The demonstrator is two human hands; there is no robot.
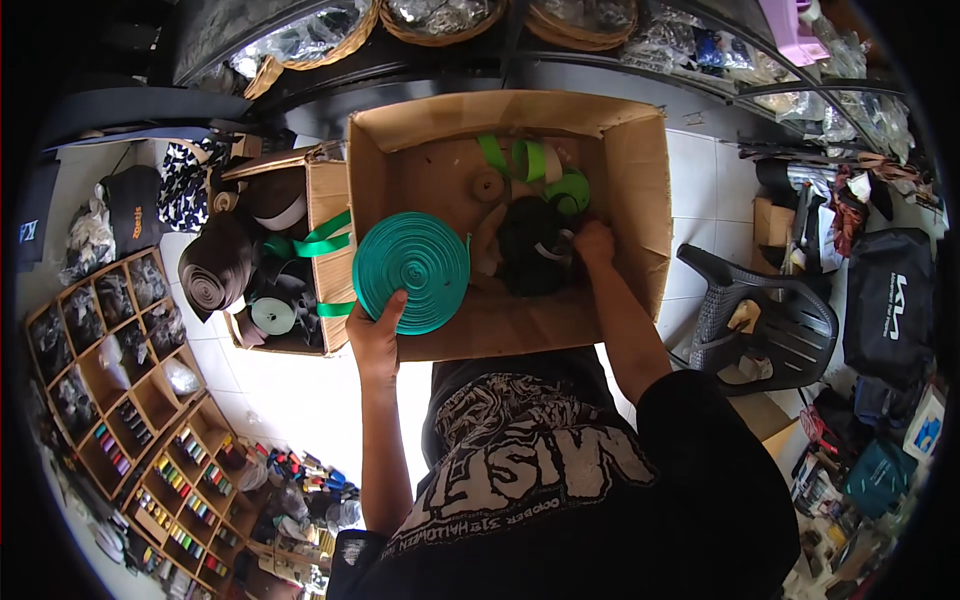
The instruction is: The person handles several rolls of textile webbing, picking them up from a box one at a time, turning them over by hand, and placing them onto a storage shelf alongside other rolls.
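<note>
My left hand [374, 338] grips a large teal roll of webbing [425, 265] by its lower edge, thumb on the coiled face. The roll is in front of the left wall of an open cardboard box [640, 215]. Inside the box my right hand [594, 243] is closed beside a black bundle of strap [532, 235]. Its fingertips are hidden, so what they hold cannot be made out. Bright green webbing [571, 190] and a small brown roll [487, 184] lie near the black bundle.
Left of it, a second carton [330, 200] holds dark rolls and green strap ends. A compartment shelf with thread spools [185, 470] stands lower left. Dark shelving with wicker baskets [440, 15] runs along the far side. A black plastic chair [760, 320] is at the right.
</note>
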